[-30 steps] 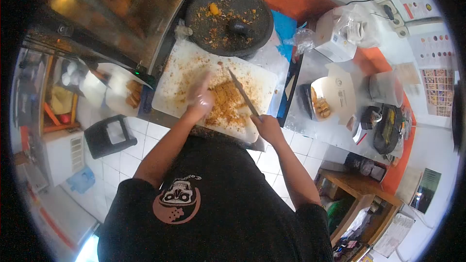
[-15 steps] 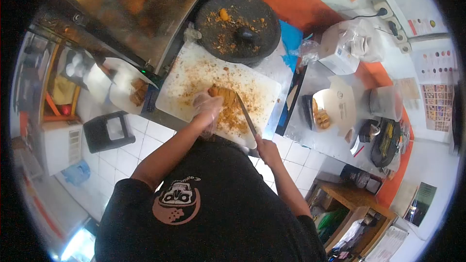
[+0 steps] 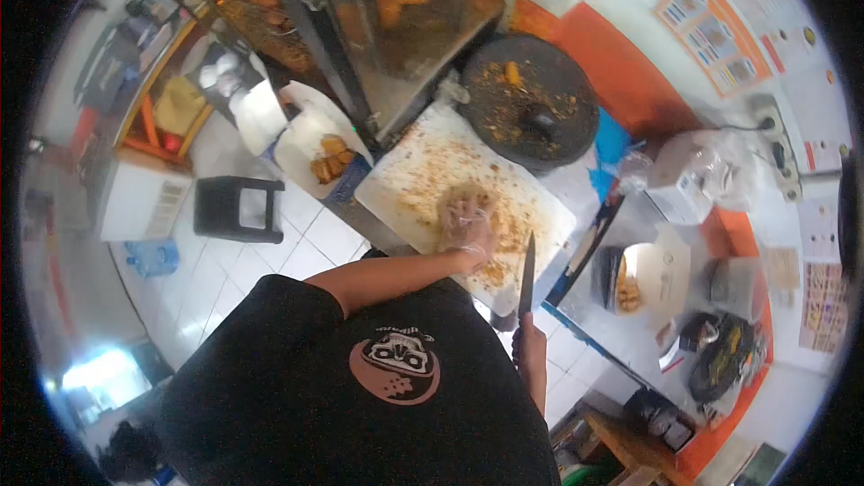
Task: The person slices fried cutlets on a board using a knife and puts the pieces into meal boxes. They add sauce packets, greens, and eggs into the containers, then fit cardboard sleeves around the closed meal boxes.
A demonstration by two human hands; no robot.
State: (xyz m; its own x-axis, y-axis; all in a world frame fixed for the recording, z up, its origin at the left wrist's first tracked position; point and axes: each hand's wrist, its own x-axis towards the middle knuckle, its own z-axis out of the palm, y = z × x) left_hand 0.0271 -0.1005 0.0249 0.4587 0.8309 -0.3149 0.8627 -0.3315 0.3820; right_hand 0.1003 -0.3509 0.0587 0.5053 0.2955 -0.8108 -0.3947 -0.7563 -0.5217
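Note:
My left hand (image 3: 468,232), in a clear plastic glove, presses down on the white cutting board (image 3: 409,157). Its fingers curve over a brown fried piece of food (image 3: 468,193), most of which they hide. Brown crumbs are scattered across the board. My right hand (image 3: 533,355) grips the handle of a knife (image 3: 528,274). The blade points away from me over the right part of the board, apart from the food. Behind the board sits a wide dark stone mortar (image 3: 576,139) with crumbs and a pestle (image 3: 539,120) in it.
Left of the board, an open paper box (image 3: 297,148) holds fried pieces. A glass-sided cabinet (image 3: 423,27) stands behind it. To the right, another open box (image 3: 661,279) with food rests on the metal counter. A black stool (image 3: 238,207) is on the tiled floor.
The view has swung left. My left hand now covers the sliced fried piece that showed beside it before. The knife has drawn away from the food to the right, its blade more upright in view.

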